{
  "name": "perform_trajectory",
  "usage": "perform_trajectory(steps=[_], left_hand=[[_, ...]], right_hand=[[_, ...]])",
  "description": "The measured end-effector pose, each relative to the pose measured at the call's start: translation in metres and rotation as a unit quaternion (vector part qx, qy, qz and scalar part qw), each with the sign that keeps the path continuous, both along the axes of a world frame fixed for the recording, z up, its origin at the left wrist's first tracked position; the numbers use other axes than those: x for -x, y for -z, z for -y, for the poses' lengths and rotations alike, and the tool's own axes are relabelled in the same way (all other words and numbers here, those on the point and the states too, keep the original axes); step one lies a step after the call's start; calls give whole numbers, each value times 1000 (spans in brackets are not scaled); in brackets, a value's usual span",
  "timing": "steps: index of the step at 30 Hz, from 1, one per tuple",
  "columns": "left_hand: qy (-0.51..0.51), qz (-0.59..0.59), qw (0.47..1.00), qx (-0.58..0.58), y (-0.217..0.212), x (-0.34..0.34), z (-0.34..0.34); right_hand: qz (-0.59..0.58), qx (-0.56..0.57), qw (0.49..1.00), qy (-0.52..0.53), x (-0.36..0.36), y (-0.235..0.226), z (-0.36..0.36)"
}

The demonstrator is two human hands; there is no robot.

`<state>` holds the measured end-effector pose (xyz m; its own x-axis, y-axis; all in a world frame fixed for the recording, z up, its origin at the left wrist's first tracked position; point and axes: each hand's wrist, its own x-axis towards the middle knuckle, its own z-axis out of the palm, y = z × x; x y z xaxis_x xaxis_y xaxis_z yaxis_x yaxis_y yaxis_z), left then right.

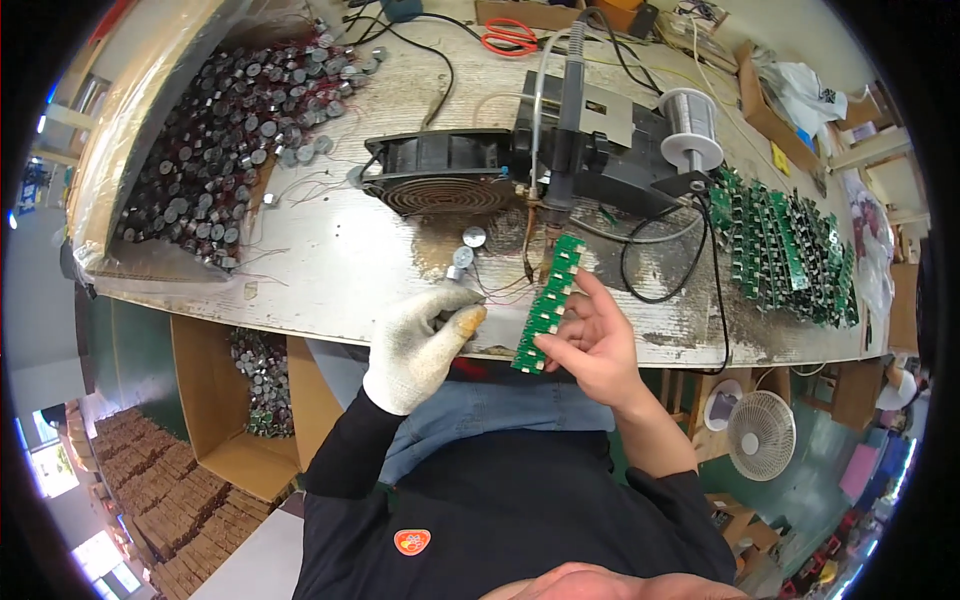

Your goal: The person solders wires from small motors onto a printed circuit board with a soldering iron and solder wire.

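A long green circuit-board strip with small pale parts along it is held upright at a slant by my right hand, between thumb and fingers. My left hand, in a white glove with a stained thumb tip, is beside it at the table's front edge. Its thumb and forefinger close together; whatever is between them is too small to make out. Just beyond those fingertips lie a few small round silver motors with thin wires. Above the board strip a soldering machine points its dark tip down.
A black fan stands left of the machine. A solder spool is mounted at its right. Many motors fill the plastic-lined tray at left. Green boards are piled at right. Red-handled scissors lie behind; a cardboard box stands below.
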<state>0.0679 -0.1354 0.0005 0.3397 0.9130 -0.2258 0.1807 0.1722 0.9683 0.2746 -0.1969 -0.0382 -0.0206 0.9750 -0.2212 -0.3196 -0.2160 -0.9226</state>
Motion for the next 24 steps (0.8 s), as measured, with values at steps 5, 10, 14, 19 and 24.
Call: perform_trajectory(steps=[5,10,14,19,24], left_hand=[[8,-25,1000,8,7,-16,6],[4,23,997,77,8,-25,5],[-5,66,991,117,8,-31,2],[-14,75,988,131,9,-32,-2],[-9,73,989,126,7,-32,-8]], right_hand=[[-5,-8,1000,0,0,-4,2],[-22,-12,1000,0,-1,-1,0],[-35,-19,999,4,-3,1,0],[-42,-26,999,6,-2,0,-2],[-42,-29,999,17,-1,0,-4]])
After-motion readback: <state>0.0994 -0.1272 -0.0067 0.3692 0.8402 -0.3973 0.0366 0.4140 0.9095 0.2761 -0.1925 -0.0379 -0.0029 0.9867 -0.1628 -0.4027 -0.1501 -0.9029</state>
